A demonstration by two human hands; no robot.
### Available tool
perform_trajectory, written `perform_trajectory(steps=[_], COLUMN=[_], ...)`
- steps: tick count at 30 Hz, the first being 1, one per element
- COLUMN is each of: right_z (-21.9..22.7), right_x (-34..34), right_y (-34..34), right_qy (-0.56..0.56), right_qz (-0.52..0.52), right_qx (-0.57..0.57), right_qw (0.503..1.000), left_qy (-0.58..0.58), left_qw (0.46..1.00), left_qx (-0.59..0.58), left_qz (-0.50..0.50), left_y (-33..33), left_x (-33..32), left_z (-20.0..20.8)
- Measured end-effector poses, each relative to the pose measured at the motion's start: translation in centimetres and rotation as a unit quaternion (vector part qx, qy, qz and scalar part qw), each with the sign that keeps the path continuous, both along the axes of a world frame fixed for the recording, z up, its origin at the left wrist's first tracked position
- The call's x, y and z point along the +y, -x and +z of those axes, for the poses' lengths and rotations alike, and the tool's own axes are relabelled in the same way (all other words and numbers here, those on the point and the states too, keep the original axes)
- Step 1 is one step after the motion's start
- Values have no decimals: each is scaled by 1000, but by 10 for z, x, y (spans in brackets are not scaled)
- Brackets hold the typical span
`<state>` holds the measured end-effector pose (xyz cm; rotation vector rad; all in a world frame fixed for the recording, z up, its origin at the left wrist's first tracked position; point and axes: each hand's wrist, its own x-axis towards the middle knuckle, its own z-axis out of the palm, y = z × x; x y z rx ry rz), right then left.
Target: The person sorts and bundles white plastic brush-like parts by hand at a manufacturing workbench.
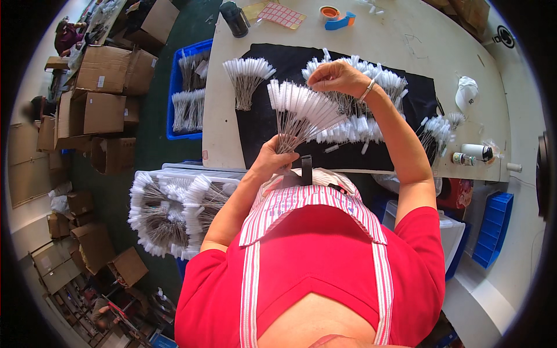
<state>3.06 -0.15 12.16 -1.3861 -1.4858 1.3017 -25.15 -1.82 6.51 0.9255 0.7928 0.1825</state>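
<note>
My left hand is wrapped round the wire stems of a fanned bundle of white-bristled tube brushes, their heads pointing away from me. Just beyond and to the right of these heads hovers my right hand, its fingers bent in and pressed together; whether a brush is pinched there is too small to tell. Beneath both hands a black cloth covers part of the table. A large heap of similar brushes lies on it, partly hidden by my right hand and forearm. A separate brush bunch rests at the cloth's far left.
Left of the table, a blue crate holds brush bundles. More brushes fill a container by my left elbow. Tape in a blue dispenser, a dark bottle and a white bottle stand along the edges. Cardboard boxes are stacked left.
</note>
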Motion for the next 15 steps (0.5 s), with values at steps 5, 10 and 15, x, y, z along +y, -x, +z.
perform_trajectory(steps=[5,10,15], right_z=[5,2,6], right_x=[0,-3,-4], right_y=[3,3,-1], right_qy=[-54,-61,-28], right_qz=[16,0,-58], right_qx=[-85,-117,57], right_qw=[995,991,996], left_qy=[17,53,105], left_qw=[1000,997,989], left_qx=[-6,-45,-97], left_qz=[-24,-29,-24], left_y=[0,0,0], left_x=[5,4,2], left_z=[-1,3,0])
